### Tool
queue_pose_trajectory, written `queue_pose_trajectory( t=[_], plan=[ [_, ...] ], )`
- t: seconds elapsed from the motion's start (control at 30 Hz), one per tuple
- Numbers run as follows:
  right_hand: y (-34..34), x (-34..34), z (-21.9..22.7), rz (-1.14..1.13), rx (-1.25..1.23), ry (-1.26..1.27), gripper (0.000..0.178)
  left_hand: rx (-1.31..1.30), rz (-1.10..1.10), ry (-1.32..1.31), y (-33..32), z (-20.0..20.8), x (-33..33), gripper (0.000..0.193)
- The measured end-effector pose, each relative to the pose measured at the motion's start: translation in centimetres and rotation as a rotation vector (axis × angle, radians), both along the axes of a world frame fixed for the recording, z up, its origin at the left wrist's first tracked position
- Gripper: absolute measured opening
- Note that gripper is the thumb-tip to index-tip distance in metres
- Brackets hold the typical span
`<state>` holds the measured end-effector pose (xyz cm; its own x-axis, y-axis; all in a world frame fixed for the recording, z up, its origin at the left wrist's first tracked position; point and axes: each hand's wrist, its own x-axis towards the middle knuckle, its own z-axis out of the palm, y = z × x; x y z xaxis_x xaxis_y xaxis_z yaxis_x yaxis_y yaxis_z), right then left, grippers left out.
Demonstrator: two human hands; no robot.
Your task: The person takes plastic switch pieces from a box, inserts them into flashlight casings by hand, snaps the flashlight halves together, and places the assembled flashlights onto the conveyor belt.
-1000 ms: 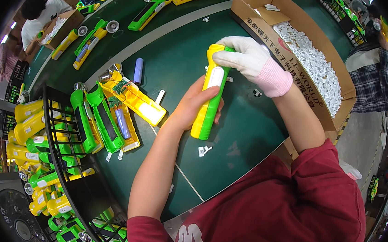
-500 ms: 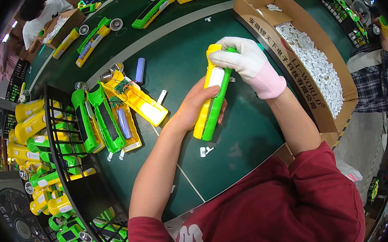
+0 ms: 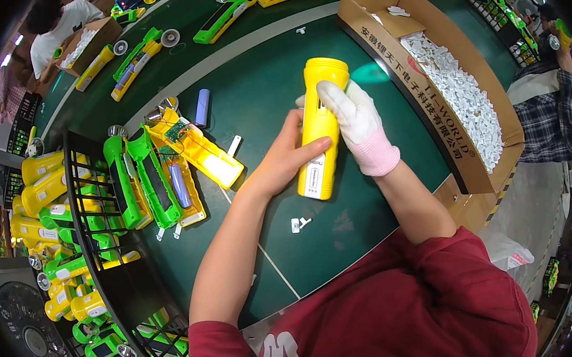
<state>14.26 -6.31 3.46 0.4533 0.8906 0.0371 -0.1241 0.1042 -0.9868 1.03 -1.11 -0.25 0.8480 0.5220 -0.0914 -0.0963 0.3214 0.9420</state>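
Upright over the green table I hold a yellow flashlight, its yellow face toward me and its wide head pointing away. My bare left hand is closed round its lower body, thumb lying across the front. In a white glove with a pink cuff, my right hand grips the upper body from the right, thumb by the switch area. A bright patch of light falls on the table just past the head. Small white plastic pieces lie below the flashlight.
On the left are opened yellow and green flashlight shells, a purple cylindrical battery and a black crate beside piled flashlights. A cardboard box of white pieces stands right. Other people sit further off.
The flashlight has been turned so its yellow face, rather than its yellow-green side, shows. My right hand has slid down from the head to the upper body. A light patch now shows.
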Motion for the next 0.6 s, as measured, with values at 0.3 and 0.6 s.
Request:
queue_pose_trajectory(
  t=[0.3, 0.6],
  plan=[
    [-2.2, 4.3, 0.2, 0.148, -0.278, -1.361, 0.033, -0.35, 0.196, -0.165, 0.4, -0.2, -0.3, 0.043],
    [0.9, 3.2, 2.3, 0.555, -0.602, -1.706, 0.021, -0.332, 0.0, -0.276, 0.7, 0.1, -0.3, 0.041]
  ],
)
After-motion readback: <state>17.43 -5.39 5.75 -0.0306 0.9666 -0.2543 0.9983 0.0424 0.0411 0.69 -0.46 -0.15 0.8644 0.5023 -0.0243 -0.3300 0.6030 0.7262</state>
